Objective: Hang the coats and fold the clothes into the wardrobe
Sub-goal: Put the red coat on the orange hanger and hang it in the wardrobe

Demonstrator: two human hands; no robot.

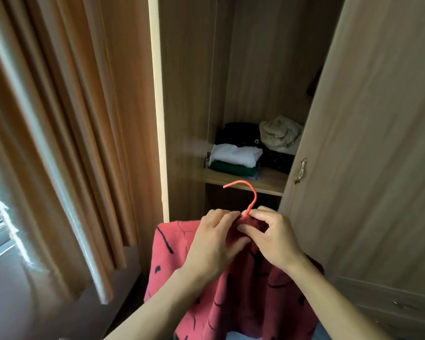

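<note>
A red garment with black marks (172, 266) hangs on a coral-red hanger whose hook (249, 192) sticks up above my hands. My left hand (214, 244) grips the garment's collar just left of the hook's base. My right hand (272, 239) pinches the collar fabric at the hook's base from the right. Both hands are in front of the open wardrobe (189, 94), below its shelf (268, 186). The hanger's shoulders are hidden inside the garment.
On the shelf lie folded clothes: a white piece (233, 154) on a green one (233, 169), black ones (241, 133) behind, a crumpled beige item (280, 132). The wardrobe door (378, 143) stands open at right. Orange curtains (71, 119) and a window are on the left.
</note>
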